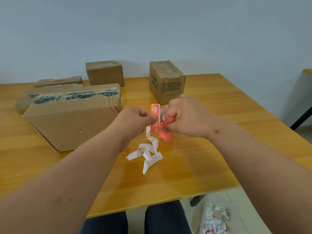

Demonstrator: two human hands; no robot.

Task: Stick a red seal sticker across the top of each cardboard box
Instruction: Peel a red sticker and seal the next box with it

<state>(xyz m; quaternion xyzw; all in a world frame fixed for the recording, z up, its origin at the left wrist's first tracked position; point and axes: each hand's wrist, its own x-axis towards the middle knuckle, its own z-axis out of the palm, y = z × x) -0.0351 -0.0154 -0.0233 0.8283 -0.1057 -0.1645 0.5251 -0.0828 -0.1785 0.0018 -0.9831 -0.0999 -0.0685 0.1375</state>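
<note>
Cardboard boxes crowd the counter's (194,166) left. The far flat box (59,81) already wears a red strip; the big taped box (74,115) and others look unsealed. At centre, the left hand (135,120) pinches a red seal sticker (155,114), and the right hand (184,119) grasps the sticker roll (166,135) above curled backing paper (148,154). Open room lies rightward, toward the counter's edge.

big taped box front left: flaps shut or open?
Shut. The big box lies flat with its top flaps closed under a strip of clear tape along the seam; no red seal shows on it.
</note>
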